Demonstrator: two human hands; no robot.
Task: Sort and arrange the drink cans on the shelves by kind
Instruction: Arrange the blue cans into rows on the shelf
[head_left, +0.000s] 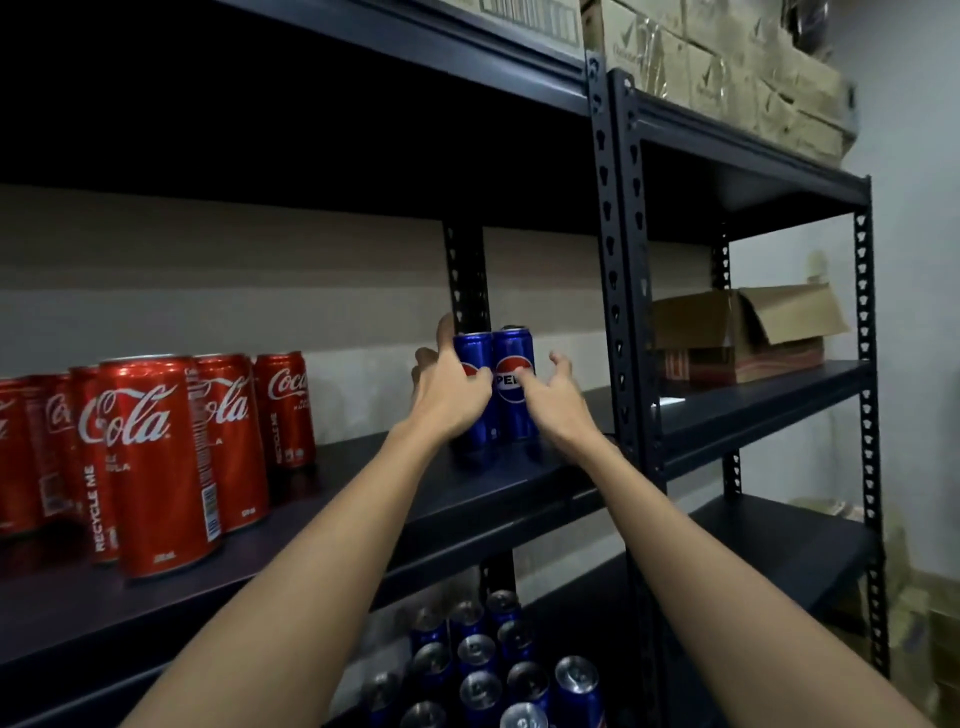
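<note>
Two blue Pepsi cans stand upright side by side at the right end of the dark middle shelf (519, 499). My left hand (451, 400) grips the left Pepsi can (474, 358), with the thumb across its front and the fingers behind it. My right hand (553, 402) is beside the right Pepsi can (514, 364); its thumb touches the can's front and its fingers are spread loosely, off the can. Several red Coca-Cola cans (156, 457) stand grouped at the left of the same shelf. Several more Pepsi cans (483, 670) stand on the shelf below.
A slotted black upright (618, 291) rises just right of the Pepsi cans. The neighbouring rack holds an open cardboard box (737, 332). More cardboard boxes (727, 67) sit on the top shelves. Bare shelf lies between the red cans and the blue cans.
</note>
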